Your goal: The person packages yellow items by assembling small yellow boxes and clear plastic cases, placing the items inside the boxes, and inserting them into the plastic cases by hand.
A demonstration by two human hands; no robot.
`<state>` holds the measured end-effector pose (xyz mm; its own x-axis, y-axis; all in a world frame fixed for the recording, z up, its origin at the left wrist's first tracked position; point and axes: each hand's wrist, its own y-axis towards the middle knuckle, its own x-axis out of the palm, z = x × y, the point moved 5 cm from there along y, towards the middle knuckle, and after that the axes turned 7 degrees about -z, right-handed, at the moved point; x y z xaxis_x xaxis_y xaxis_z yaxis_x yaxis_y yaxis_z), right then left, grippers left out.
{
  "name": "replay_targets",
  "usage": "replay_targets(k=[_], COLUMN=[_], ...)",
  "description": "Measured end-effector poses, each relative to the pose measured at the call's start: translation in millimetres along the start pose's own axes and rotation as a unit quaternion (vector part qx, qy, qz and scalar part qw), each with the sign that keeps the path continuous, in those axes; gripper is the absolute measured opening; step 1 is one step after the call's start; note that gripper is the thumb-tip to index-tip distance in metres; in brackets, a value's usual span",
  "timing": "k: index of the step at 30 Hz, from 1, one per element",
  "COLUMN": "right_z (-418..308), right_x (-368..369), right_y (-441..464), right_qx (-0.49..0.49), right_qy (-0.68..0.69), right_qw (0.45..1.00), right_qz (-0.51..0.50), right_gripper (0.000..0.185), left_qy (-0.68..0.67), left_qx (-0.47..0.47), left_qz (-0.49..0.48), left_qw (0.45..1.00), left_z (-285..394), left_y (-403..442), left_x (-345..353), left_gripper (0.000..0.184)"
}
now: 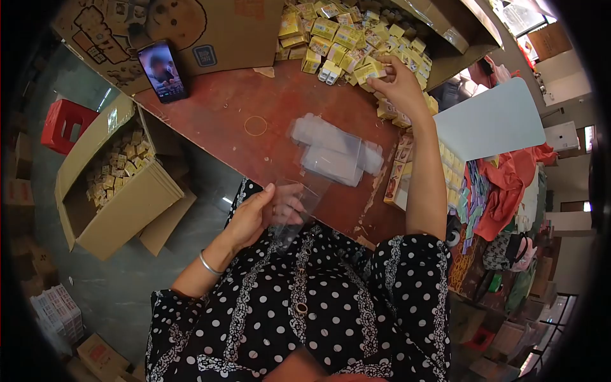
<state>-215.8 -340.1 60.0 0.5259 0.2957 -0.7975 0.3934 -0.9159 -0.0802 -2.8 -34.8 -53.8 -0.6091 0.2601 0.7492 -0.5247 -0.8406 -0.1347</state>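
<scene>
Near the front table edge, my left hand is closed on a clear plastic bag, its thumb on top and the fingers showing through the film. My right hand reaches to the far side and pinches a small yellow box at the edge of a heap of similar yellow boxes. Between the two hands, a loose stack of clear plastic bags lies on the red table.
A phone leans on a large carton. On the left, an open carton holds many small boxes. A rubber band lies on the table. A pale board and red cloth are to the right.
</scene>
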Motion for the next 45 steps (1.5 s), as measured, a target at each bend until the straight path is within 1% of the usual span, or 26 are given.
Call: replay_targets(k=[1, 2, 3, 4, 5, 6, 8, 9, 10, 12, 13, 14, 16, 17, 19, 20, 22, 23, 25, 29, 31, 34, 35, 37, 39, 45], right_z=[-1.9, -1.2, -17.0, -34.8, -50.6, -60.4, -73.6, -85.4, -88.1, -99.4, -108.2, -109.1, -115.8, -120.8, -118.9, -116.5, -118.3, -114.3, -111.7, -104.0, -99.9, -100.7, -102.0, -102.1, -103.2, -104.4], right_x=[2.0, 2.3, 2.2, 0.9, 2.2, 5.8, 12.9, 15.8, 21.5, 23.1, 20.1, 17.9, 16.3, 12.9, 12.5, 12.1, 14.5, 15.6, 22.3, 26.2, 28.9, 25.7, 22.9, 20.1, 18.9, 21.4], right_y=[-11.9, -26.9, -47.9, -70.7, -91.6, -111.1, -146.1, -162.6, -174.5, -194.2, -201.1, -206.5, -217.2, -222.0, -224.8, -225.2, -225.3, -222.8, -219.4, -211.1, -209.9, -210.1, -211.3, -210.9, -211.1, -213.8], right_qx=[-0.039, -0.037, -0.100, -0.162, -0.147, -0.142, -0.105, -0.100, -0.097, -0.174, -0.216, -0.215, -0.243, -0.243, -0.127, -0.125, -0.209, -0.207, -0.255, -0.250, -0.285, -0.309, -0.307, -0.257, -0.250, -0.262], right_qy=[0.110, 0.111, 0.164, 0.216, 0.286, 0.292, 0.340, 0.347, 0.351, 0.210, 0.121, 0.122, 0.019, 0.021, 0.056, 0.058, -0.001, 0.001, 0.005, 0.028, 0.036, 0.030, 0.031, 0.008, 0.014, -0.001], right_qw=[0.993, 0.993, 0.979, 0.957, 0.936, 0.935, 0.928, 0.927, 0.927, 0.960, 0.969, 0.969, 0.970, 0.970, 0.988, 0.988, 0.975, 0.975, 0.960, 0.960, 0.950, 0.941, 0.942, 0.953, 0.954, 0.952], right_qz=[-0.020, -0.021, -0.065, -0.109, -0.142, -0.145, -0.107, -0.096, -0.094, -0.058, -0.011, -0.007, -0.003, -0.001, -0.067, -0.066, -0.080, -0.079, -0.112, -0.126, -0.120, -0.132, -0.131, -0.163, -0.166, -0.157], right_gripper=[0.060, 0.060, 0.056, 0.051, 0.046, 0.046, 0.043, 0.043, 0.043, 0.050, 0.048, 0.048, 0.043, 0.043, 0.043, 0.043, 0.039, 0.039, 0.040, 0.040, 0.040, 0.039, 0.039, 0.038, 0.037, 0.035], left_qy=[0.011, 0.022, 0.021, 0.031, 0.042, 0.039, 0.144, 0.137, 0.138, 0.182, 0.184, 0.176, 0.172, 0.172, 0.173, 0.176, 0.181, 0.181, 0.182, 0.166, 0.160, 0.153, 0.173, 0.198, 0.266, 0.275], left_qx=[0.011, 0.021, 0.019, 0.043, 0.066, 0.060, 0.112, 0.100, 0.096, 0.116, 0.113, 0.115, 0.116, 0.122, 0.127, 0.130, 0.129, 0.124, 0.116, 0.121, 0.118, 0.131, 0.142, 0.154, 0.181, 0.164], left_qz=[0.013, 0.028, 0.028, 0.034, 0.041, 0.046, 0.041, 0.032, 0.032, 0.026, 0.023, 0.024, 0.026, 0.029, 0.031, 0.028, 0.025, 0.025, 0.027, 0.034, 0.038, 0.035, 0.041, 0.044, 0.074, 0.092], left_qw=[1.000, 0.999, 0.999, 0.998, 0.996, 0.996, 0.982, 0.985, 0.985, 0.976, 0.976, 0.977, 0.978, 0.977, 0.976, 0.975, 0.975, 0.975, 0.976, 0.978, 0.979, 0.979, 0.974, 0.967, 0.944, 0.943], left_z=[3.7, 7.6, 10.1, 15.2, 18.8, 18.2, 25.1, 25.6, 23.9, 24.5, 23.9, 23.4, 21.8, 20.7, 17.6, 15.4, 11.8, 11.0, 10.4, 11.7, 10.0, 6.4, 4.4, 4.0, 8.0, 5.7], left_y=[0.4, 0.2, 0.8, 1.4, 1.4, 2.6, 5.5, 7.3, 7.3, 9.9, 10.8, 10.8, 11.0, 11.1, 12.4, 12.4, 12.2, 12.2, 12.8, 13.4, 14.0, 14.5, 13.4, 12.2, 8.4, 5.5], left_x=[-0.1, -0.1, 1.9, 4.6, 7.2, 9.8, 18.0, 21.6, 27.1, 39.9, 44.8, 48.7, 52.1, 52.1, 52.8, 54.2, 59.2, 63.4, 67.3, 69.7, 70.3, 73.5, 73.9, 76.2, 77.4, 77.0], left_gripper=[0.064, 0.061, 0.061, 0.055, 0.051, 0.051, 0.050, 0.056, 0.056, 0.059, 0.059, 0.059, 0.060, 0.060, 0.061, 0.062, 0.062, 0.062, 0.062, 0.062, 0.062, 0.064, 0.065, 0.066, 0.068, 0.069])
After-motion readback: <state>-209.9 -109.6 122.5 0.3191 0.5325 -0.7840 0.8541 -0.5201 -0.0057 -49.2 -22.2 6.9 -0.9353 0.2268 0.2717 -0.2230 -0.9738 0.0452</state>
